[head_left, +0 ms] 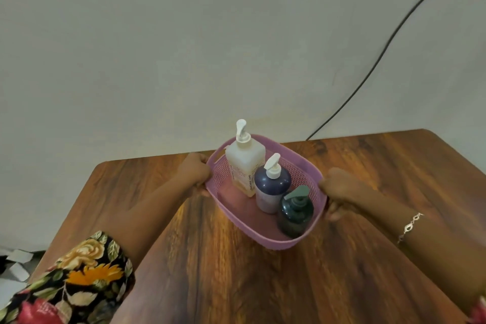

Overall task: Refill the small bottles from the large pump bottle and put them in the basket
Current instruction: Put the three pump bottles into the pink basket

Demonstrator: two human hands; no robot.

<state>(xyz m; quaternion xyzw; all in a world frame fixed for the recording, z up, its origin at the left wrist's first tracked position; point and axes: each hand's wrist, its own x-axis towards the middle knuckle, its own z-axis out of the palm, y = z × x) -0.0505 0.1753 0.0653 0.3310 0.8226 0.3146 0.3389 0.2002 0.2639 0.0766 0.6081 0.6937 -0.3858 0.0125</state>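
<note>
Gripping the pink basket (pixel 265 234) by its 2 end handles, left hand (pixel 196 173) and right hand (pixel 339 187) curl round the rims, basket on the wooden table (pixel 210 271). Inside it stand 3 bottles: large white pump bottle (pixel 244 163) farthest, purple bottle (pixel 271 189) middle, dark green bottle (pixel 295 214) nearest.

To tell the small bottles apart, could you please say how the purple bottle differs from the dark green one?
The purple bottle has a white pump; the dark green bottle has a grey-green one. The purple bottle looks taller and stands beside the large white bottle; the dark green bottle stands nearest the camera. Both stand upright in the pink basket.
</note>
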